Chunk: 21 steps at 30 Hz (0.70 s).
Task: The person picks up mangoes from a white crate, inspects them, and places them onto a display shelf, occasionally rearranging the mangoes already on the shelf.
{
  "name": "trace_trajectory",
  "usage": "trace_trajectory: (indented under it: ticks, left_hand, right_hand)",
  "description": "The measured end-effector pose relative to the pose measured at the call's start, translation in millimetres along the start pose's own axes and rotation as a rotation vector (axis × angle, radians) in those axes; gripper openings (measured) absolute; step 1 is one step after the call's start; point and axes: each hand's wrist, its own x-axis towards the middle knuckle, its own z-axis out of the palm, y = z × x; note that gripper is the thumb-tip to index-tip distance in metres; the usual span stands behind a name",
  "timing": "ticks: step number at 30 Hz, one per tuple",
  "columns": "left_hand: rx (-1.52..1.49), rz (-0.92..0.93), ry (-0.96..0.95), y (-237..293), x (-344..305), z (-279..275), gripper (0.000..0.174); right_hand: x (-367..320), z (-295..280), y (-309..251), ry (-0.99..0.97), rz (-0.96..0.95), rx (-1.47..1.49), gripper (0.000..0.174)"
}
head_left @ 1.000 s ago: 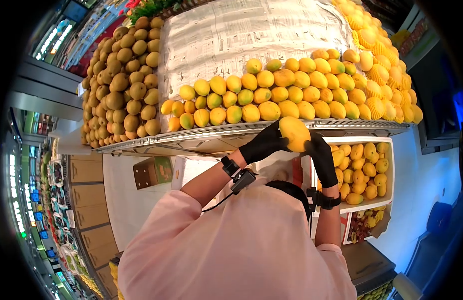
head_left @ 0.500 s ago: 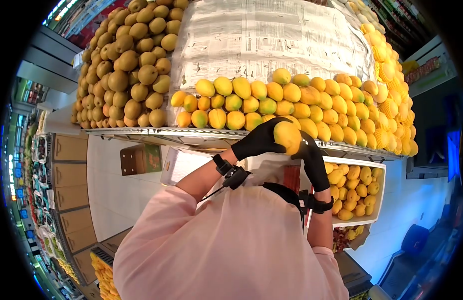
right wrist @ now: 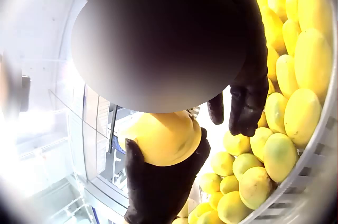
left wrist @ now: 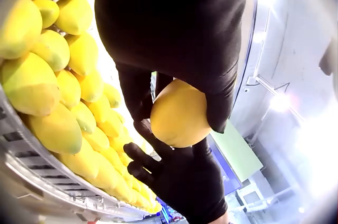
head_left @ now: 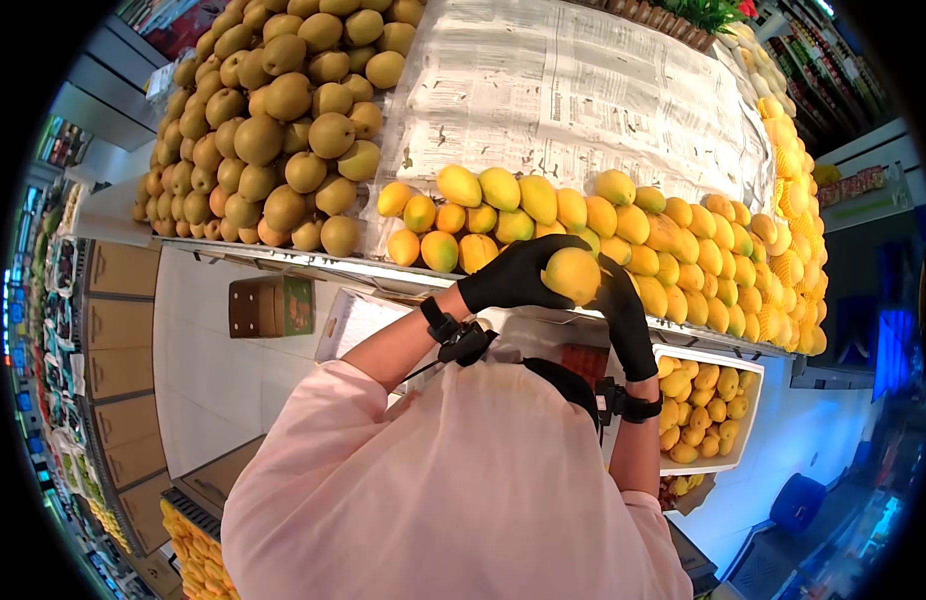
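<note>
A yellow mango [head_left: 572,277] is held up in front of the fruit stand's edge. My left hand [head_left: 508,274], in a black glove, grips it with the thumb on one side and fingers on the other, as the right wrist view shows. On the mango's other side is my right hand [head_left: 625,318], also black-gloved, close against the fruit. Its fingers [left wrist: 141,155] are spread and loosely extended in the left wrist view. A blurred patch in the right wrist view hides part of this hand. Rows of mangoes [head_left: 538,200] lie just beyond both hands.
Brown round fruit [head_left: 283,140] is piled left of the newspaper-lined display [head_left: 573,90]. Net-wrapped yellow fruit [head_left: 788,265] lines its right side. A metal rail [head_left: 383,272] runs along the front. Below stand a white crate of mangoes [head_left: 738,425] and a cardboard box [head_left: 268,306].
The head view has swung, so the stand appears tilted and shifted. The mango stays in my left hand and has turned slightly, now showing more of its end. Both hands stay beside it.
</note>
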Motion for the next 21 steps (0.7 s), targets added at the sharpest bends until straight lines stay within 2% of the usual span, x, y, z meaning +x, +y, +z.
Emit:
trace_trajectory:
  ticks: [3,7,11,13,15,18,21]
  left_hand:
    - [0.022,0.03,0.079,-7,-10,-27,0.069]
    - [0.041,0.083,0.236,-6,-24,-76,0.082]
    - [0.096,0.022,0.38,-20,-32,-148,0.073]
    - [0.163,0.047,0.442,-20,-39,-175,0.063]
    - [0.191,0.001,0.479,-20,-44,-194,0.061]
    - [0.385,-0.004,0.514,-38,-47,-217,0.062]
    - [0.532,-0.052,0.525,-51,-44,-223,0.062]
  right_hand:
    - [7,11,10,-0.029,0.044,0.098,0.046]
    - [11,19,13,-0.078,0.099,0.189,0.046]
    - [18,15,22,-0.069,0.134,0.206,0.044]
    - [19,12,20,-0.058,0.137,0.192,0.042]
    - [19,11,14,-0.04,0.124,0.181,0.041]
    - [25,7,21,-0.008,0.166,0.219,0.04]
    - [25,8,18,0.009,0.168,0.213,0.037]
